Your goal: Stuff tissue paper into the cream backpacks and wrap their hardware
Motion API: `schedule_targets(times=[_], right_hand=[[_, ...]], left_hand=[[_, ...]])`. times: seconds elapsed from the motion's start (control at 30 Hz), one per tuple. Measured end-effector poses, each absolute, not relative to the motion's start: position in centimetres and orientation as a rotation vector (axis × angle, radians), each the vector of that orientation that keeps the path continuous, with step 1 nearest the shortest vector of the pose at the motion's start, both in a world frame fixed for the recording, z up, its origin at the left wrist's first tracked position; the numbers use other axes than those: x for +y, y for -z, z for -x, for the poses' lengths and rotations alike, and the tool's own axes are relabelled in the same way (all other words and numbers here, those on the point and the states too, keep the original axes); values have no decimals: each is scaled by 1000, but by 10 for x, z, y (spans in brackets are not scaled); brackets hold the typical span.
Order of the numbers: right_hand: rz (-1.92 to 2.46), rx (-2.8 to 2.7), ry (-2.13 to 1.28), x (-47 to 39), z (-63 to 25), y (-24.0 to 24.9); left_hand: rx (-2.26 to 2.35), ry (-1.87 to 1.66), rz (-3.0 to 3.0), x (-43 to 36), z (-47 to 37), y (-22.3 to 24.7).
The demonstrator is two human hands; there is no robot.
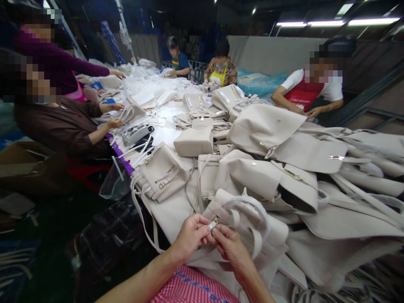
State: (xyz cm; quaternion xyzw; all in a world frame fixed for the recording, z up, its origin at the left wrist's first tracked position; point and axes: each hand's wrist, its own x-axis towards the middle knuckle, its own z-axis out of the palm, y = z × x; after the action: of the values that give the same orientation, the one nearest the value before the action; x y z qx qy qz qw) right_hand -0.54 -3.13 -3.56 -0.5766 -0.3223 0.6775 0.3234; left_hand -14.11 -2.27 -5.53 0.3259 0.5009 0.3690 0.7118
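Note:
A cream handbag [274, 235] with a plastic-wrapped curved handle [263, 214] lies right in front of me at the table's near edge. My left hand [194, 233] pinches a small white tab [212, 225] beside the bag's gold zipper hardware [216, 219]. The fingers of my right hand [229, 244] are closed at the other side of the same tab, and their tips meet those of my left hand. Whether the tab is a pull or a wrapping is too small to tell.
Cream bags are piled ahead and to the right, one with gold zippers [166, 172] at left. A purple table edge [121, 155] runs along the left. Several people work around the table; a hand [115, 123] holds pieces at left.

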Motion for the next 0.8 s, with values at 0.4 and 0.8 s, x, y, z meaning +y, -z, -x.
schedule_targets(times=[0.4, 0.8], right_hand=[[1563, -751, -1500, -39, 16, 59], [944, -85, -1941, -36, 16, 41]], left_hand=[[1166, -872, -938, -28, 136, 52], [1089, -851, -777, -28, 138, 60]])
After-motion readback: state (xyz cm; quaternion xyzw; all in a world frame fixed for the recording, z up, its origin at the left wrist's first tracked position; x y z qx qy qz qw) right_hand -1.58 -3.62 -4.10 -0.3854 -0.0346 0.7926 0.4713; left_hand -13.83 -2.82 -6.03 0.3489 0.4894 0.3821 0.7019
